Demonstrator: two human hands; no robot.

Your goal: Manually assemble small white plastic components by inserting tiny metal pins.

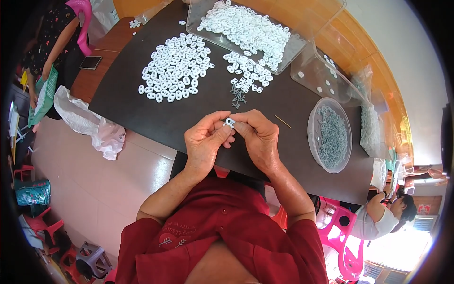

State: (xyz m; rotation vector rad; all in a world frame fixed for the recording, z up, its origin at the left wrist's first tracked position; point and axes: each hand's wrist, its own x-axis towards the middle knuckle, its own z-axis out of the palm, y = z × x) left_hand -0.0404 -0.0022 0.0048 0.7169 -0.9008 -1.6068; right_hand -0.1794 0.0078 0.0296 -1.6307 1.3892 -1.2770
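Between both hands, over the table's near edge, is a small white oval plastic piece with holes [229,122]. My left hand [206,139] pinches it from the left, and my right hand [257,139] pinches it from the right. Just beyond my fingers lies a little heap of small grey plastic parts [239,97]. Behind that heap is a loose cluster of white pieces [248,71]. To the left, many white oval pieces [175,68] lie spread in one layer. A round clear tub [310,135] of grey parts stands at my right.
At the back, a clear bin [198,33] holds a mound of white pieces; another clear bin [302,85] stands beside it. A thin stick [283,121] lies on the dark table [156,116]. One person [52,38] holds a green basket [46,99]; another [378,220] sits at right.
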